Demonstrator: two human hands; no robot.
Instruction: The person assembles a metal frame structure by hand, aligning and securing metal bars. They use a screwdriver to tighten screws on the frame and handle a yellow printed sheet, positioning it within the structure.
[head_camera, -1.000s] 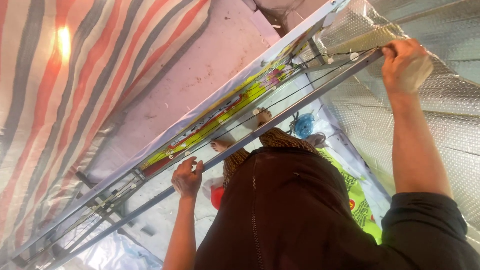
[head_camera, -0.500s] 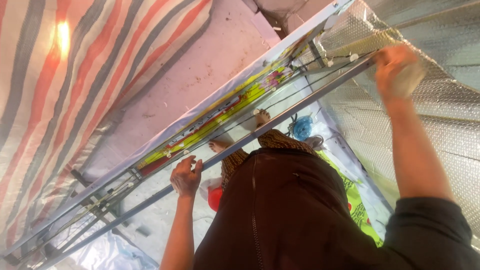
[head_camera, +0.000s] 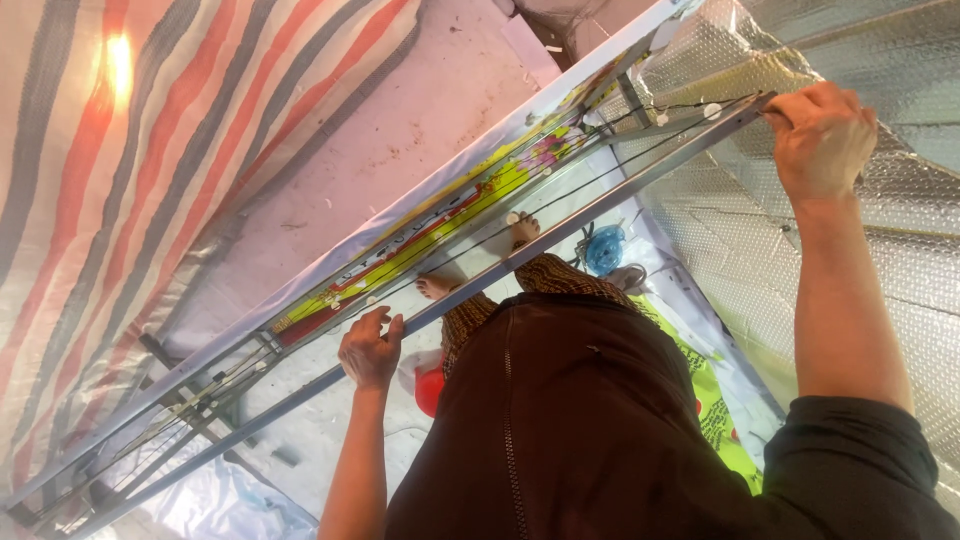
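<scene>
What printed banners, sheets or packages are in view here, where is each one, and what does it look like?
Banner: long strip along the far side of the metal frame, yellow with red and green print.
Printed sheet: on the floor by the person's right side, bright green-yellow with red marks.
No screens or packages show.

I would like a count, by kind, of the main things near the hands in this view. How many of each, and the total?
Hands on the bar: 2, left hand and right hand
Long grey metal bar: 1
Bare feet: 2
Blue spool: 1
Red round object: 1
Total: 7
</scene>
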